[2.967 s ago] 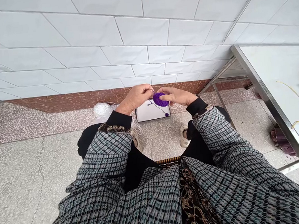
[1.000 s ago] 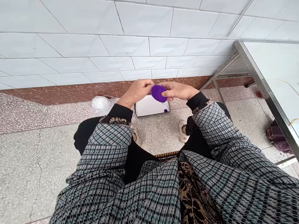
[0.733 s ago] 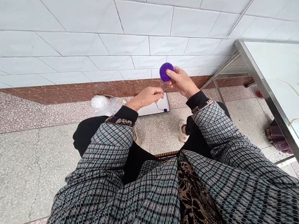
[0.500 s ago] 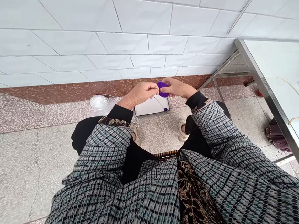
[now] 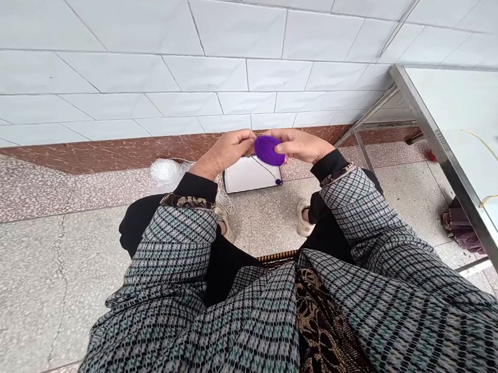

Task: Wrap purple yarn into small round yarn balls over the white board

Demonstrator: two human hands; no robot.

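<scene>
the person sat with both checked sleeves stretched forward over the knees. the left hand (image 5: 224, 153) and the right hand (image 5: 300, 145) met above the floor, each grip pinched on a small purple crochet piece (image 5: 268, 150) held between them. it was a flat, round disc of solid violet, tilted toward the camera. a thin purple thread (image 5: 265, 168) hung from it to a white box (image 5: 244, 178) on the floor below. a bundle of white yarn (image 5: 168, 171) lay left of the box, near the wall.

Bare floor (image 5: 44, 271) left; steel table (image 5: 459, 181) hems right
</scene>
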